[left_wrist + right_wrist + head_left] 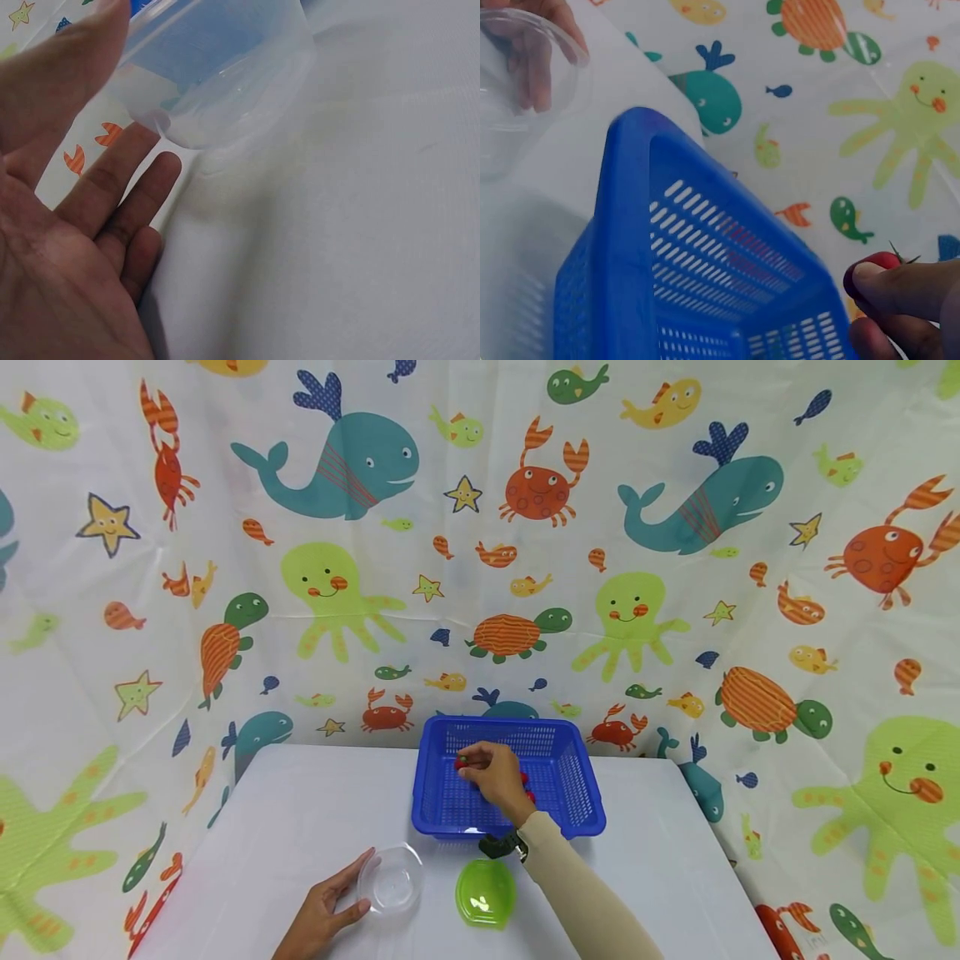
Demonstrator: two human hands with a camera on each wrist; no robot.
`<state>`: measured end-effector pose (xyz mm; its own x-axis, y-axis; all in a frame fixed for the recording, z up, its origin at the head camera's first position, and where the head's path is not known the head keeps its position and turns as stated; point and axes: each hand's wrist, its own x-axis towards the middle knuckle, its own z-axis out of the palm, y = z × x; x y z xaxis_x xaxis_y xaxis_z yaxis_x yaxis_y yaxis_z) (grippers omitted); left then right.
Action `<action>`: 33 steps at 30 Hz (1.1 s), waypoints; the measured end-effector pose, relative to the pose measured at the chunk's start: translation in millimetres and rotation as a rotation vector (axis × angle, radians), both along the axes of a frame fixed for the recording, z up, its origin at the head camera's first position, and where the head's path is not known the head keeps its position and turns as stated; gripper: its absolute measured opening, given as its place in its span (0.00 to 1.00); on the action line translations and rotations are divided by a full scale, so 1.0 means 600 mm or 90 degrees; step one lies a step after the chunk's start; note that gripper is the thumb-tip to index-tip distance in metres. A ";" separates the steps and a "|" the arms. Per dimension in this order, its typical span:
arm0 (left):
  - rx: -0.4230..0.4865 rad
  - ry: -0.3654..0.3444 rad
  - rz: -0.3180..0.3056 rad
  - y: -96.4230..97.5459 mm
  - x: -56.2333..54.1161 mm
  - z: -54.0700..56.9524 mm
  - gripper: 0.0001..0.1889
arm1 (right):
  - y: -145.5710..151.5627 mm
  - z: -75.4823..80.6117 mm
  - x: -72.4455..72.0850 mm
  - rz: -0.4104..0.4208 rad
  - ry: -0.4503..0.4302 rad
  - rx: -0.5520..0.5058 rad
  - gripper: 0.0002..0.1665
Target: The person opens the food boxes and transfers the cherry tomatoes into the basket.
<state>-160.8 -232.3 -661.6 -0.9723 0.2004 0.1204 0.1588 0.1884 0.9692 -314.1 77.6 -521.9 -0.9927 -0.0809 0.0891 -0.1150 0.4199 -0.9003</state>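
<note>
My right hand [492,774] is over the blue basket [590,806], pinching a strawberry [460,762] between thumb and fingers. Green leaves stick up from the strawberry [877,262] in the right wrist view, where it shows beside the basket's rim. Partly hidden behind the hand, a few small red pieces [531,796] lie in the basket. My left hand [324,906] holds a clear plastic container [392,878] at its left side, thumb and fingers spread around it. Seen from the left wrist, the container [225,90] has see-through walls, with the thumb by its rim.
A green lid-like dish [485,893] lies on the white table [322,802], between the container and my right forearm. The basket stands at the table's back edge, close to a curtain [465,685] printed with sea animals that surrounds the table.
</note>
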 end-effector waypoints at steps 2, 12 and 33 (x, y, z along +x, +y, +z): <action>0.002 -0.002 0.000 0.000 -0.001 -0.003 0.32 | 0.001 -0.005 -0.009 -0.003 -0.003 0.015 0.14; -0.006 -0.017 0.004 -0.001 -0.003 -0.004 0.33 | 0.004 -0.027 -0.038 0.007 -0.057 0.084 0.13; -0.001 0.008 -0.007 -0.004 -0.003 -0.004 0.33 | 0.025 -0.067 -0.087 0.021 -0.147 0.157 0.11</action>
<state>-162.7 -234.6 -663.9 -0.9684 0.2119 0.1317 0.1725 0.1873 0.9671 -366.2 92.7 -562.3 -0.9808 -0.1047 -0.1646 0.0632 0.6278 -0.7758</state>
